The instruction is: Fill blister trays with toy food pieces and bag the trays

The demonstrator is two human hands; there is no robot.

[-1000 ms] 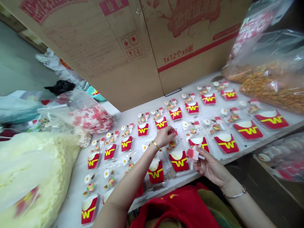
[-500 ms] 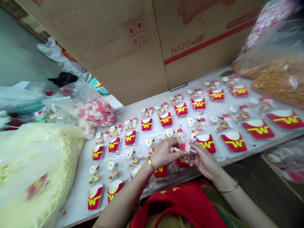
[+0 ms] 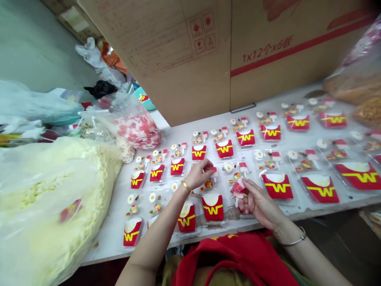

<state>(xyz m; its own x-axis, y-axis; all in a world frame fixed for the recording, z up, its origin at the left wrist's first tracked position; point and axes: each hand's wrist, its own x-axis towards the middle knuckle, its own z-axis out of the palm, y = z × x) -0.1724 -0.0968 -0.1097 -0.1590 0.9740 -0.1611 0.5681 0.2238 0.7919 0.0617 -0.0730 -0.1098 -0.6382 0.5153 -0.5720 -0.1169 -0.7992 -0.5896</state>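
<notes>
Between its fingertips my left hand [image 3: 200, 174] pinches a small red-and-white toy popsicle [image 3: 213, 171], just over a clear plastic tray in the front row. That tray carries a red fries box with a yellow W [image 3: 212, 207]. Closer to the front edge, my right hand [image 3: 258, 203] is closed around several more toy popsicles [image 3: 239, 186], above the neighbouring tray. Small toy fried eggs [image 3: 228, 167], pizzas and burgers sit in the trays' upper parts. My left forearm covers part of the front row.
Two rows of filled trays run along the white table [image 3: 102, 238]. A tall cardboard carton [image 3: 190, 91] stands behind them. On the left are a big bag of pale yellow pieces [image 3: 98, 190] and a bag of popsicles [image 3: 137, 129]. A bag of brown pieces [image 3: 369, 109] lies at right.
My left hand has moved left, away from the right hand, taking one popsicle. The right hand keeps the rest. The whole view has shifted, so the table appears farther right.
</notes>
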